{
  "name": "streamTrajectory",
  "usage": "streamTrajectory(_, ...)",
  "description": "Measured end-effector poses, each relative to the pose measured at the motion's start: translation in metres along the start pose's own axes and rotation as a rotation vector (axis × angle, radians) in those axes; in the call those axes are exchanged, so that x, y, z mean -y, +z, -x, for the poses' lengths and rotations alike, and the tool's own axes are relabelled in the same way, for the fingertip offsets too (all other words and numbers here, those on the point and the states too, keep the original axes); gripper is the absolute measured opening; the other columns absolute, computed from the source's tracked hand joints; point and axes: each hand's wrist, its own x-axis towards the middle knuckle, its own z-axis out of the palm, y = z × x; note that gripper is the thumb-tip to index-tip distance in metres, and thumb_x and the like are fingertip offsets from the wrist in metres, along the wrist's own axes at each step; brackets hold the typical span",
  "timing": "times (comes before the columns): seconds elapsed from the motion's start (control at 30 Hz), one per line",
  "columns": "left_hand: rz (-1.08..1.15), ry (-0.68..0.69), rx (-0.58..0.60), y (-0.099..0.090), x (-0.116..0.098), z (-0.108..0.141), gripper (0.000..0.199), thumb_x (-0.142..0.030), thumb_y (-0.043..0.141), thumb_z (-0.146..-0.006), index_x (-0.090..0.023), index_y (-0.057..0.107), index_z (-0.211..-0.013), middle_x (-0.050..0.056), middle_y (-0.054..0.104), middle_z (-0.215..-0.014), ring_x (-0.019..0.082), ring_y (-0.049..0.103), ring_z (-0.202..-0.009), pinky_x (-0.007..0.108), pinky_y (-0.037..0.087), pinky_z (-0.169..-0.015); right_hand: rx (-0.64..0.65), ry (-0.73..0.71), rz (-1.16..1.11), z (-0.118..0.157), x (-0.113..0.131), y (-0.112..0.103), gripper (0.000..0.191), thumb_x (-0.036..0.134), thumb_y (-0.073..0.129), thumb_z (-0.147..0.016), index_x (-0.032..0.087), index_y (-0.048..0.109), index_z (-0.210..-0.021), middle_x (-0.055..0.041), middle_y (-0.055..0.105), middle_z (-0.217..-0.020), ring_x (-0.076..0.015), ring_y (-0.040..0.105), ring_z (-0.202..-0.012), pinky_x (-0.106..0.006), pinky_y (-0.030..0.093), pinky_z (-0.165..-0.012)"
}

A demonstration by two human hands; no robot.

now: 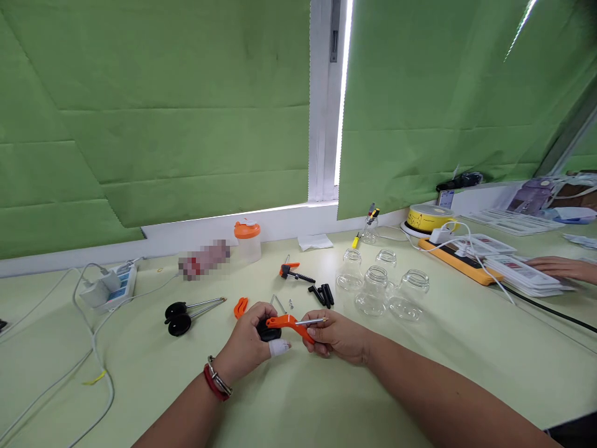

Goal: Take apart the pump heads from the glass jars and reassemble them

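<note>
My left hand (254, 345), a white wrap on its thumb, is closed around a black round cap (270, 333). From the cap's side a metal rod (313, 321) points right, passing behind or beside an orange curved handle (284, 320). My right hand (333, 339) pinches the lower end of that handle, whose other end lies over the cap; I cannot tell if they are joined. Just beyond my left hand are another orange curved piece (240, 307), thin metal pins (280, 303) and a small metal part (291, 303).
Two black caps with rods (180, 320) lie left. Black pieces (323, 295) and an orange-and-black assembly (293, 272) lie ahead. Several glass jars (370, 292) stand right. Behind are an orange-lidded cup (247, 241) and power strips (459, 260). Another person's hand (564, 267) rests on white packs.
</note>
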Motion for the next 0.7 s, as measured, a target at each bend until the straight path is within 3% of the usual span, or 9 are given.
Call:
streamTrajectory(0.2, 0.035, 0.035, 0.026, -0.001, -0.007, 0.0, 0.036, -0.029, 0.076, -0.061, -0.021, 0.057, -0.09, 0.006, 0.055, -0.101, 0.02, 0.055, -0.087, 0.032, 0.046, -0.075, -0.004, 0.002, -0.003, 0.0, 0.002, 0.0, 0.028, 0.038, 0.069, -0.074, 0.016, 0.053, -0.081, -0.0005, 0.061, -0.064, -0.0056, 0.039, -0.046, -0.021, 0.023, -0.047)
streamTrajectory(0.4, 0.061, 0.048, 0.02, 0.001, -0.01, 0.001, 0.032, -0.03, 0.076, -0.061, -0.02, 0.056, -0.083, 0.004, 0.054, -0.092, 0.017, 0.051, -0.078, 0.028, 0.044, -0.069, 0.016, 0.007, 0.012, 0.001, 0.004, 0.002, 0.03, 0.038, 0.07, -0.073, 0.014, 0.055, -0.084, -0.0011, 0.061, -0.064, -0.0047, 0.038, -0.045, -0.021, 0.024, -0.047)
streamTrajectory(0.6, 0.306, -0.112, 0.172, 0.007, -0.012, 0.006, 0.033, -0.028, 0.074, -0.064, -0.021, 0.048, -0.083, -0.003, 0.055, -0.073, 0.013, 0.048, -0.064, 0.025, 0.041, -0.06, -0.004, 0.039, 0.032, 0.0, 0.002, 0.002, 0.032, 0.038, 0.073, -0.07, 0.015, 0.056, -0.083, 0.0002, 0.061, -0.061, -0.0045, 0.038, -0.045, -0.02, 0.023, -0.046)
streamTrajectory(0.7, 0.314, -0.107, 0.183, 0.007, -0.014, 0.008, 0.035, -0.025, 0.075, -0.061, -0.021, 0.046, -0.081, -0.006, 0.047, -0.068, 0.01, 0.042, -0.06, 0.022, 0.035, -0.055, 0.01, 0.043, 0.045, 0.0, 0.001, 0.003, 0.033, 0.037, 0.075, -0.068, 0.015, 0.055, -0.084, 0.0001, 0.063, -0.062, -0.0039, 0.037, -0.043, -0.02, 0.022, -0.045)
